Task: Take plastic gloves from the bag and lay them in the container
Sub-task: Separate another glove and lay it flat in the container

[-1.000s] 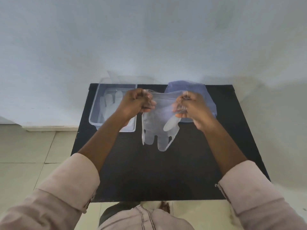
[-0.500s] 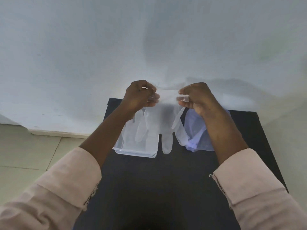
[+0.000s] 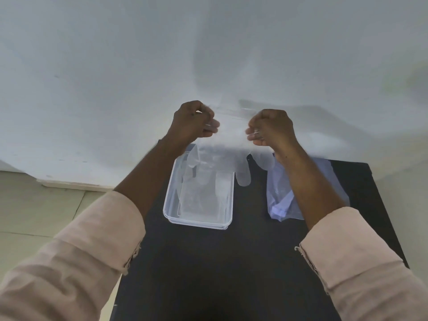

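A clear plastic glove [image 3: 234, 156] hangs fingers-down, stretched by its cuff between my left hand [image 3: 192, 122] and my right hand [image 3: 271, 128]. Both hands pinch the cuff and are raised above the table. The glove's fingers dangle over the far end of the clear rectangular container [image 3: 170, 209], which stands on the black table [image 3: 220, 262]. At least one more clear glove lies inside the container. The bluish plastic bag [image 3: 278, 193] lies flat to the right of the container, partly hidden by my right forearm.
A white wall [image 3: 115, 66] rises directly behind the table. Tiled floor [image 3: 34, 216] shows to the left, below the table edge. My pink sleeves fill the lower corners.
My hands have lifted the glove and carried it left and away from me, from over the bag and table's middle to above the container. The camera has tilted and moved closer.
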